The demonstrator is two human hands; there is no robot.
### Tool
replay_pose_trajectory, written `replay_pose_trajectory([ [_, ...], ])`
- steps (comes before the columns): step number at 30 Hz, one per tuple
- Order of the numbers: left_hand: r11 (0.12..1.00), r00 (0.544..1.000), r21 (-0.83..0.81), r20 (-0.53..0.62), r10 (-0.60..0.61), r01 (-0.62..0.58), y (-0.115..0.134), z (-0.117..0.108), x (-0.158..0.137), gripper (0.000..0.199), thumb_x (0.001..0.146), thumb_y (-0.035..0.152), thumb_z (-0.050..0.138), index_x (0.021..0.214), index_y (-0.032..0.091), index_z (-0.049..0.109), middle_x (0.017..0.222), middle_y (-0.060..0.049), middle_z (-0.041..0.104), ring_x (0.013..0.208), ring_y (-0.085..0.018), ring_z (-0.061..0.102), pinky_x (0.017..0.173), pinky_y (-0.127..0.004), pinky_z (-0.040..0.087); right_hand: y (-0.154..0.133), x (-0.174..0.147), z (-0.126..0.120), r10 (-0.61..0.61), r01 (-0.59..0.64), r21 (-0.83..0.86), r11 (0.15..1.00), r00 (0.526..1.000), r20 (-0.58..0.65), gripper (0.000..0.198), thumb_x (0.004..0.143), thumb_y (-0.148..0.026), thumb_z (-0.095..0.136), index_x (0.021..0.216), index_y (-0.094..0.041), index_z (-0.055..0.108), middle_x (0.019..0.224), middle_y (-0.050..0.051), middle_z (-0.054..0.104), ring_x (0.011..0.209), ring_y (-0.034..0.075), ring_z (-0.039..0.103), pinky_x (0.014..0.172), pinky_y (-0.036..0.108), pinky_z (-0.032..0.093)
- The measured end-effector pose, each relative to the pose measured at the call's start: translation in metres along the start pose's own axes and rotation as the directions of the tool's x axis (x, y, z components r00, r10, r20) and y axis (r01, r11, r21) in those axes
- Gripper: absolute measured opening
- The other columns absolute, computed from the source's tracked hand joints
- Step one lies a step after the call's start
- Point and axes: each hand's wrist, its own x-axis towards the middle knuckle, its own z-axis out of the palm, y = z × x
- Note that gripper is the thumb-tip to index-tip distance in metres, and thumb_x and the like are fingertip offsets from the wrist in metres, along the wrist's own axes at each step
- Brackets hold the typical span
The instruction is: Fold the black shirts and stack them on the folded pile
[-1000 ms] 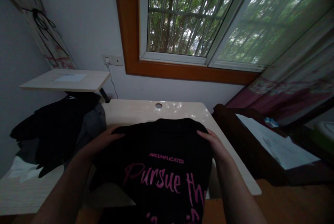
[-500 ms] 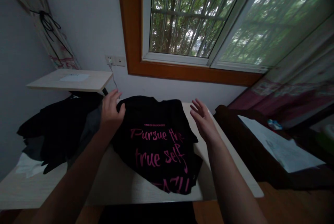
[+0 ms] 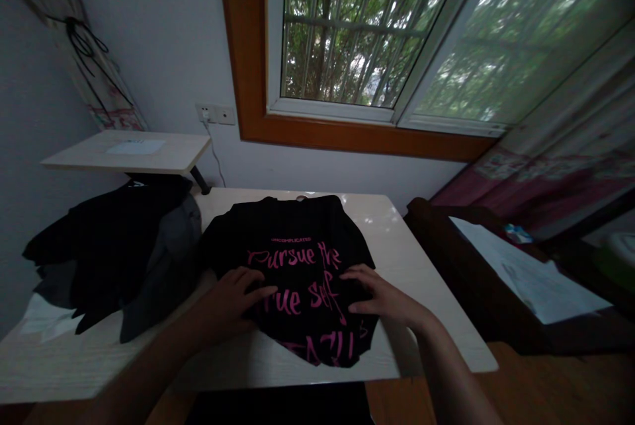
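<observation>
A black T-shirt (image 3: 303, 273) with pink lettering lies on the pale table (image 3: 397, 240), its neck end toward the wall. On its left side rests my left hand (image 3: 237, 298), thumb and fingers apart, covering some of the letters. My right hand (image 3: 380, 293) touches the right side of the shirt, fingers bent a little and spread from the thumb. Neither hand visibly grips the cloth. The lower edge of the shirt is bunched and uneven.
Dark clothes (image 3: 114, 246) are piled at the left, partly under a small raised shelf (image 3: 183, 154) with a paper on it. A window (image 3: 347, 41) is behind the table. To the right stands dark brown furniture (image 3: 436, 260) with a white sheet (image 3: 526, 273) on it.
Both hands have come down and toward me, from beside the shirt's upper end onto its middle. The shirt's shoulders now lie flatter and wider, and its neck end sits slightly lower.
</observation>
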Motion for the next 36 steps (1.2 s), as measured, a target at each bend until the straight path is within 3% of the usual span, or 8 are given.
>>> replay_pose_trajectory([
  [5, 0.992, 0.997, 0.104, -0.047, -0.068, 0.073, -0.014, 0.018, 0.009, 0.055, 0.085, 0.013, 0.063, 0.135, 0.033, 0.057, 0.13, -0.007, 0.063, 0.117, -0.028, 0.055, 0.099, -0.048, 0.044, 0.002, 0.013, 0.015, -0.028, 0.022, -0.125, 0.992, 0.999, -0.044, 0.038, 0.072, -0.015, 0.077, 0.107, -0.026, 0.072, 0.12, 0.005, 0.057, 0.114, 0.023, 0.059, 0.105, 0.041, 0.047],
  [12, 0.935, 0.931, -0.167, -0.143, -0.336, 0.312, -0.047, 0.012, 0.027, 0.039, 0.09, 0.013, 0.049, 0.124, 0.025, 0.063, 0.118, -0.006, 0.069, 0.107, -0.023, 0.062, 0.096, -0.04, 0.048, -0.007, 0.044, 0.013, -0.092, 0.096, -0.198, 0.976, 0.995, 0.032, 0.019, 0.079, -0.005, 0.058, 0.081, -0.021, 0.068, 0.086, 0.001, 0.063, 0.08, 0.016, 0.062, 0.075, 0.028, 0.047],
  [17, 0.813, 0.746, -0.371, -0.345, -0.569, 0.448, -0.076, 0.004, 0.056, 0.028, 0.094, 0.026, 0.048, 0.117, 0.023, 0.064, 0.112, -0.008, 0.067, 0.103, -0.024, 0.063, 0.093, -0.041, 0.05, -0.017, 0.069, 0.007, -0.186, 0.132, -0.192, 0.973, 0.935, -0.301, 0.01, 0.092, -0.021, 0.055, 0.088, -0.022, 0.065, 0.089, 0.003, 0.063, 0.083, 0.018, 0.061, 0.077, 0.03, 0.047],
  [20, 0.785, 0.571, -0.281, -0.559, -0.601, 0.552, -0.083, 0.008, 0.071, 0.02, 0.088, 0.026, 0.057, 0.105, 0.019, 0.065, 0.112, -0.012, 0.061, 0.109, -0.029, 0.059, 0.099, -0.047, 0.047, -0.023, 0.083, 0.013, -0.136, 0.068, -0.149, 0.987, 0.842, -0.521, 0.012, 0.095, -0.033, 0.054, 0.091, -0.023, 0.06, 0.088, 0.003, 0.062, 0.076, 0.018, 0.061, 0.07, 0.03, 0.048],
  [22, 0.778, 0.53, -0.169, -0.644, -0.552, 0.605, -0.082, 0.013, 0.074, 0.011, 0.087, 0.022, 0.057, 0.094, 0.019, 0.064, 0.105, -0.012, 0.06, 0.108, -0.03, 0.057, 0.1, -0.05, 0.046, -0.027, 0.087, 0.02, -0.117, 0.064, -0.113, 0.992, 0.813, -0.571, 0.016, 0.095, -0.038, 0.056, 0.09, -0.023, 0.058, 0.088, 0.002, 0.062, 0.075, 0.018, 0.062, 0.069, 0.03, 0.049],
  [28, 0.927, 0.817, -0.087, -0.448, -0.363, 0.364, -0.072, 0.029, 0.05, 0.018, 0.089, 0.019, 0.05, 0.101, 0.021, 0.063, 0.097, -0.007, 0.068, 0.092, -0.024, 0.067, 0.088, -0.038, 0.054, -0.033, 0.06, 0.032, -0.256, 0.239, -0.102, 0.966, 0.942, -0.218, 0.028, 0.094, -0.05, 0.061, 0.089, -0.023, 0.068, 0.101, 0.006, 0.068, 0.105, 0.023, 0.065, 0.095, 0.038, 0.051],
  [32, 0.963, 0.876, -0.032, -0.409, -0.256, 0.267, -0.07, 0.037, 0.036, 0.051, 0.087, 0.025, 0.057, 0.138, 0.017, 0.05, 0.132, -0.014, 0.061, 0.122, -0.029, 0.06, 0.106, -0.046, 0.048, -0.023, 0.042, 0.043, -0.31, 0.308, -0.243, 0.92, 0.95, 0.033, 0.058, 0.075, -0.058, 0.08, 0.122, -0.027, 0.07, 0.143, 0.01, 0.058, 0.148, 0.038, 0.032, 0.119, 0.059, 0.027],
  [36, 0.957, 0.888, -0.049, -0.364, -0.283, 0.285, -0.071, 0.04, 0.038, 0.084, 0.083, 0.034, 0.068, 0.156, 0.021, 0.028, 0.149, -0.015, 0.049, 0.135, -0.032, 0.05, 0.114, -0.051, 0.042, -0.007, 0.047, 0.053, -0.313, 0.297, -0.4, 0.867, 0.949, 0.027, 0.078, 0.071, -0.051, 0.085, 0.141, -0.028, 0.059, 0.156, 0.011, 0.045, 0.153, 0.041, 0.018, 0.119, 0.066, 0.022],
])
